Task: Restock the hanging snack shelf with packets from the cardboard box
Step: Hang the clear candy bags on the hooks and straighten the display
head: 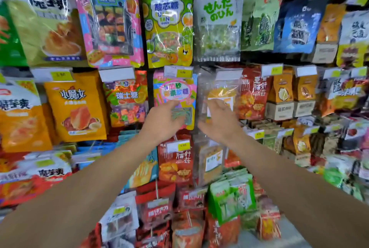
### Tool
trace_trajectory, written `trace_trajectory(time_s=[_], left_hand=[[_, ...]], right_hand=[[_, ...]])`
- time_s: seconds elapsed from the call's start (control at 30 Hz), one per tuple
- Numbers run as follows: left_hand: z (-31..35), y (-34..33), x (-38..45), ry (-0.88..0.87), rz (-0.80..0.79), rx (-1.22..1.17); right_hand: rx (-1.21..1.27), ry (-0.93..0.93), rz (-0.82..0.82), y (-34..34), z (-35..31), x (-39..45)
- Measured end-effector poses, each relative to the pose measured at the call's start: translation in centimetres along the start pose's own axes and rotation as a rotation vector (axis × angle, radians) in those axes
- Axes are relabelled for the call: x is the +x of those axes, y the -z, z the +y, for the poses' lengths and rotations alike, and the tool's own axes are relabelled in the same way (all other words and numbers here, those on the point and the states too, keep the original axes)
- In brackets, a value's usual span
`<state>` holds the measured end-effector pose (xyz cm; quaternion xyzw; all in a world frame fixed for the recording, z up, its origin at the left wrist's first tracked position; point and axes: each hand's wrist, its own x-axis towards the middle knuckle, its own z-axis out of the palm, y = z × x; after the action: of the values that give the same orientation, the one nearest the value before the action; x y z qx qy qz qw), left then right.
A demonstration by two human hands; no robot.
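Both my arms reach into the hanging snack shelf point(259, 64): my left hand point(162, 122) lies with loose fingers against the pink-labelled candy packet point(175, 92), my right hand point(221, 120), fingers spread, touches the clear packet point(219, 92) just beside it; blur hides whether either grips, and I see no box

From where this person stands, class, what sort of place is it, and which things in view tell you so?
Most likely a shop's snack aisle. Printed packets such as the orange packet hang in rows, yellow price tags sit above them, and both hands, left and right, reach towards the clear packet.
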<state>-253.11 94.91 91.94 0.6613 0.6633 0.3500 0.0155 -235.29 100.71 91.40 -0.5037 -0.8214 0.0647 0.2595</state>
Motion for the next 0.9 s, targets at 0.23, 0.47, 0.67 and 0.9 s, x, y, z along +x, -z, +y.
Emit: trace_trajectory(time_s=[0.23,0.47,0.67,0.9], left_hand=[[-4.7,-0.4,-12.6,0.146,-0.131,0.091],[-7.8,1.6,-25.9,0.293,-0.251,0.030],[-12.7,3.8,-35.4,0.414,-0.281,0.068],[-22.8,6.8,-45.3,0.547,-0.309,-0.005]], right_hand=[[-0.081,0.049,-0.148,-6.2,-3.2,-11.1],[0.001,0.016,-0.303,-11.1,-7.3,-21.5],[-0.002,0.025,-0.459,-16.1,-13.2,-29.5],[0.025,0.047,-0.613,-25.8,-22.3,-35.9]])
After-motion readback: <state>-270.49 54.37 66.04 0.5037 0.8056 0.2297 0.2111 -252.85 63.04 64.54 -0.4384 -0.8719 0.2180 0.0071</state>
